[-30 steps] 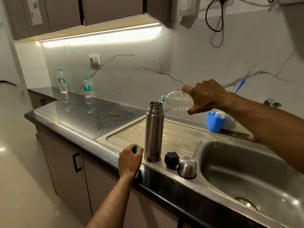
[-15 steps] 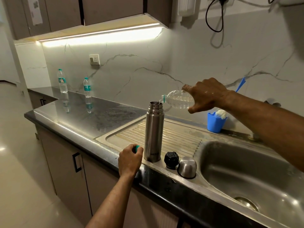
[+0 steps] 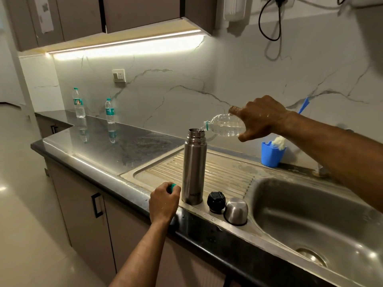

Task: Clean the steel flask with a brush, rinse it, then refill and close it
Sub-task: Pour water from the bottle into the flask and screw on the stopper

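The steel flask [image 3: 194, 168] stands upright and uncapped on the ribbed drainboard [image 3: 226, 172]. My right hand [image 3: 261, 119] grips a clear plastic water bottle [image 3: 224, 125], tipped almost level with its neck at the flask's mouth, and water runs in. My left hand [image 3: 164, 201] rests on the counter edge just left of the flask, curled round a small teal bottle cap [image 3: 172, 186]. The flask's black stopper [image 3: 216, 201] and steel cup lid [image 3: 236, 211] sit to the right of its base.
The sink basin [image 3: 310, 224] lies to the right. A blue cup [image 3: 271, 154] with a brush and foam stands by the wall. Two sealed water bottles, one [image 3: 78, 103] and another [image 3: 110, 111], stand far left on the dark counter [image 3: 116, 146].
The right hand has tilted the bottle slightly more while it keeps pouring. The left hand and flask have not moved.
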